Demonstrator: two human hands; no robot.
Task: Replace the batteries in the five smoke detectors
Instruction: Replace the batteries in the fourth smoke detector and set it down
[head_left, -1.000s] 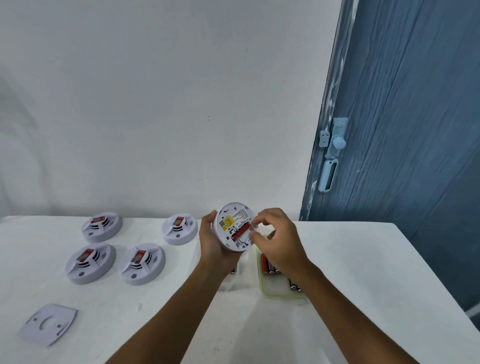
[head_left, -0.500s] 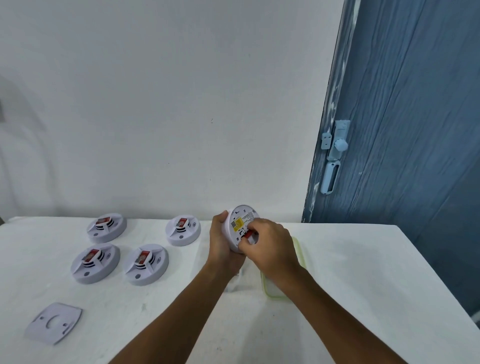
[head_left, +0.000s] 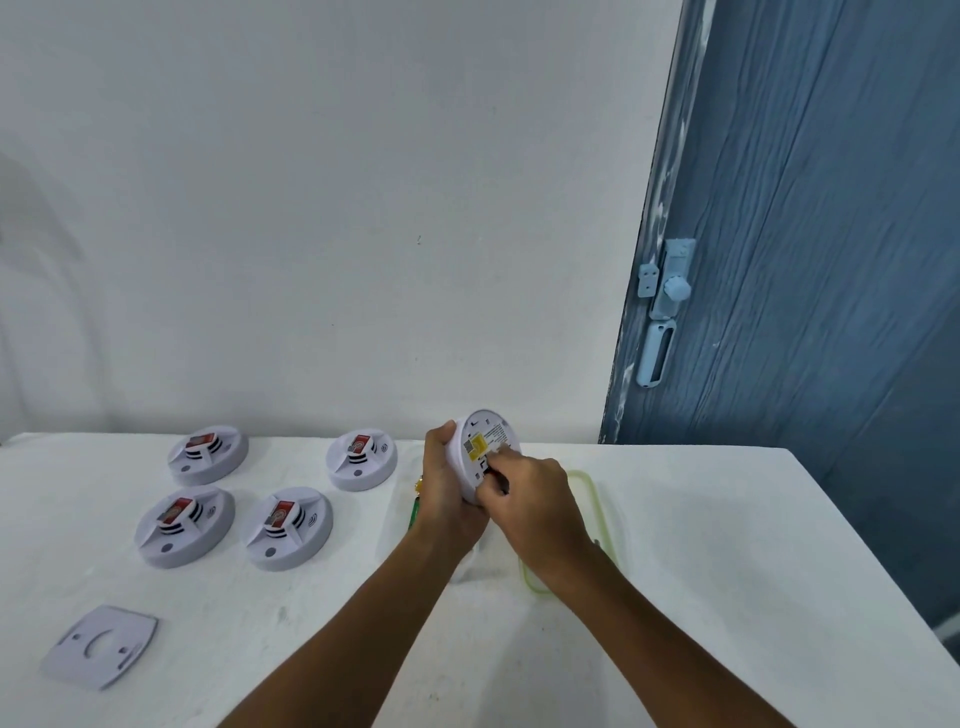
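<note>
Holding the smoke detector (head_left: 480, 457) up above the counter (head_left: 727, 545), back side toward us, we have our left hand (head_left: 449, 491) wrapped around its rim while the fingers of our right hand (head_left: 530, 499) curl in at the battery slot beside the yellow label. Whether those fingertips pinch a battery or only press into the slot we cannot tell, since the hand covers the spot.

We judge this to be the battery step on the first of the five units: either seating a cell or prying one out. The next move calls for a steady grip from the left hand and a firm, small push or pull from the right fingertips along the slot, keeping the unit from twisting.

Just behind and below our hands lies a shallow container with a pale green rim (head_left: 592, 499), mostly hidden by our right forearm. To the left, four more detectors (head_left: 288, 527) sit face up on the counter in a loose cluster, well apart from our hands. A flat mounting plate (head_left: 101, 647) lies nearer us at the left edge.
</note>
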